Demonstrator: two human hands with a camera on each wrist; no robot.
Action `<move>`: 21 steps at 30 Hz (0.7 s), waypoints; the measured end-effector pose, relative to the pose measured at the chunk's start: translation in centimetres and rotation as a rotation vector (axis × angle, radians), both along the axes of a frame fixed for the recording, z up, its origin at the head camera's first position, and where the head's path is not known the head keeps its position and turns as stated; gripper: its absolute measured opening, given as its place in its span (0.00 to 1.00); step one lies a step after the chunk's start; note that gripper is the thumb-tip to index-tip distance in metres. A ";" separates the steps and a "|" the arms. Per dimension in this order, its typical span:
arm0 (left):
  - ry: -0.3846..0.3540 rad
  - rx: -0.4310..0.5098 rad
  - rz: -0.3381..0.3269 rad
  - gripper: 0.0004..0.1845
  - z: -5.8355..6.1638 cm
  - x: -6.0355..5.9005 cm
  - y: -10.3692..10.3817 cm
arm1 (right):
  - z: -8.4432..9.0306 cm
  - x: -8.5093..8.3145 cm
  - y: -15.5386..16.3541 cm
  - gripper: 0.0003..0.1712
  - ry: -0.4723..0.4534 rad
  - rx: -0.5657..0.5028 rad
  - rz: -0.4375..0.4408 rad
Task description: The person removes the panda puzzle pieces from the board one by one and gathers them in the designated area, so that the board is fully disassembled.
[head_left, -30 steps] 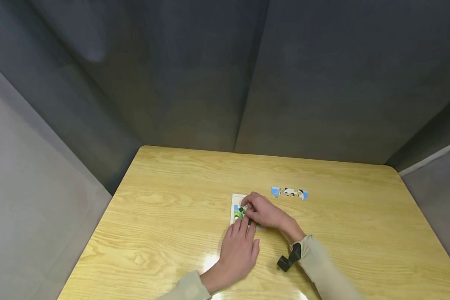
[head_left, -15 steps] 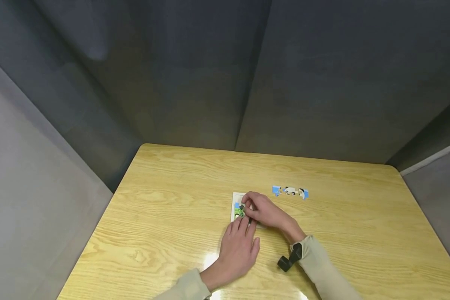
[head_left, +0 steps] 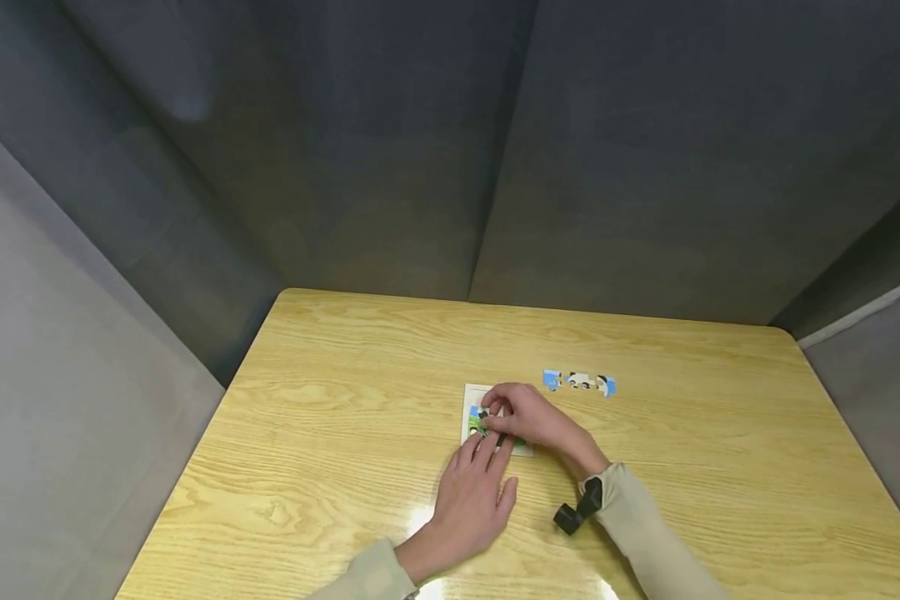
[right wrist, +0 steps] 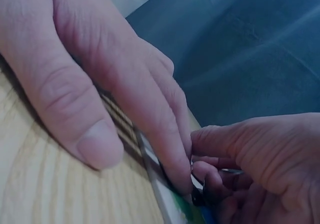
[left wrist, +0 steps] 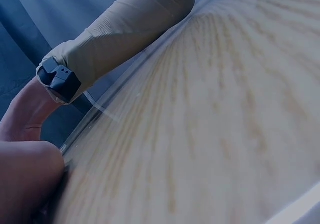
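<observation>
Left hand point(head_left: 474, 500) flat, fingers straight, pressing puzzle board point(head_left: 474, 393); right hand point(head_left: 528, 419) pinches puzzle piece point(head_left: 483, 422); loose pieces point(head_left: 579, 382) at 2 o'clock.

A staged recording booth — not a home or shop. Dark grey fabric panels point(head_left: 390, 150) wall in the upper frame on all sides, a paler panel point(head_left: 52, 400) at lower left, enclosing one light wood-grain counter point(head_left: 330, 433) — plain, studio-like.
</observation>
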State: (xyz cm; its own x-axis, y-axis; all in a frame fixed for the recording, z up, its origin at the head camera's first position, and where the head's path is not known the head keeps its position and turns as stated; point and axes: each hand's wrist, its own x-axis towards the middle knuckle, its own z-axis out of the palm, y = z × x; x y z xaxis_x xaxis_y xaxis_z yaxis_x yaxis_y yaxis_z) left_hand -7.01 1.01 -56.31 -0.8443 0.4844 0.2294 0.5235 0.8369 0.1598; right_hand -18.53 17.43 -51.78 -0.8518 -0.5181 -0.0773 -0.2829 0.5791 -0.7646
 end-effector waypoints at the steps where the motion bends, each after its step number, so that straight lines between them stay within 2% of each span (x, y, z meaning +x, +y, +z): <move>1: 0.001 -0.005 0.001 0.31 0.0 0.0 0.0 | 0.1 -0.1 -0.1 0.12 0.001 0.006 -0.001; 6: 0.005 -0.007 0.003 0.31 0.0 0.2 0.0 | 0.6 -0.2 -0.5 0.13 -0.002 0.082 -0.034; 11: 0.019 0.036 0.007 0.30 -0.1 0.3 0.0 | 1.1 -0.3 -0.7 0.15 0.000 0.170 -0.083; 16: 0.015 0.066 0.007 0.30 -0.2 0.4 -0.1 | 1.0 -0.4 -0.7 0.14 0.002 0.159 -0.097; 21: -0.004 0.057 0.002 0.31 0.0 0.5 -0.2 | 0.7 -0.3 -0.5 0.13 0.017 0.113 -0.084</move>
